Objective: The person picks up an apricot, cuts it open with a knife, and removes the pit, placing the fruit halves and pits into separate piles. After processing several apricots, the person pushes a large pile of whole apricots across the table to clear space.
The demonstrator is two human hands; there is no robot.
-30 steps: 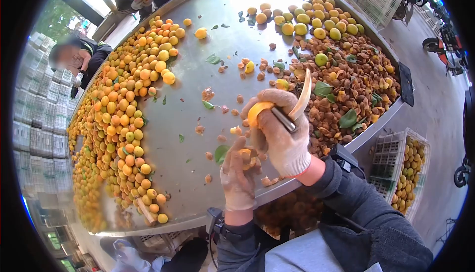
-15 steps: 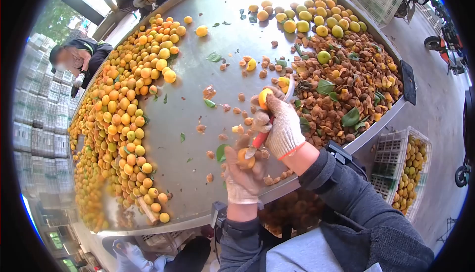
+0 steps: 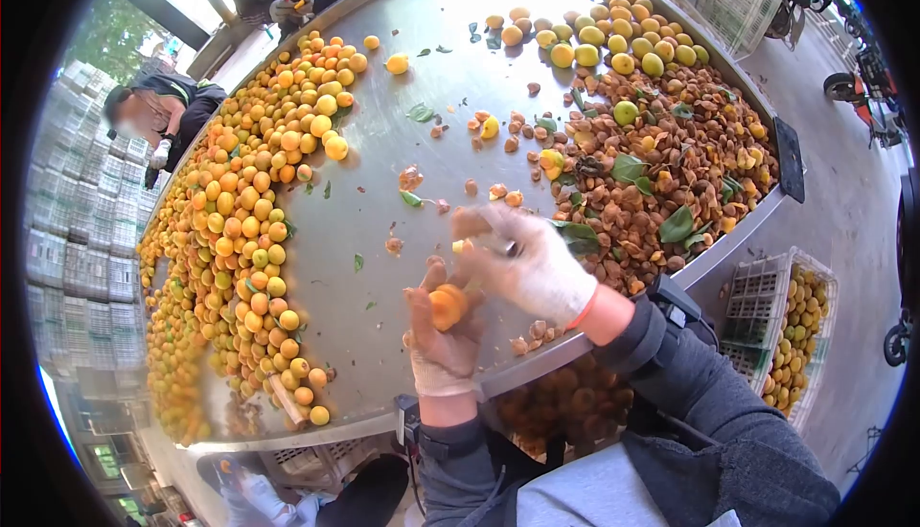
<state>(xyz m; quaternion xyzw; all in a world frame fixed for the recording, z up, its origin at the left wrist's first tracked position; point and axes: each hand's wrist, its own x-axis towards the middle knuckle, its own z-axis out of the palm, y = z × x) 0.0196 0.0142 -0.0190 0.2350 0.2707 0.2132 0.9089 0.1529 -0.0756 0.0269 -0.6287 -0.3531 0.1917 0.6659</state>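
My left hand point(image 3: 446, 340), in a pale glove, holds an orange fruit point(image 3: 448, 308) near the metal table's front edge. Just above and right of it is my right hand point(image 3: 522, 263), gloved and blurred, its fingers curled; a small pale piece shows by its fingertips, and what else it holds is hidden. Brown stones and scraps point(image 3: 671, 158) with green leaves lie heaped right of my hands. Whole orange and yellow fruits point(image 3: 240, 220) cover the table's left side. Loose bits lie on the metal around my hands.
More yellow-green fruits point(image 3: 642, 34) lie at the table's back right. A black flat object point(image 3: 790, 160) sits on the right rim. A crate of fruit point(image 3: 791, 335) stands at the lower right. Gloved co-workers are at the far left, the top point(image 3: 292, 0) and the lower left.
The knife seen in my right hand no longer shows. The orange fruit it held is gone from its fingers. Both hands have shifted left, and the fruit in my left hand looks opened.
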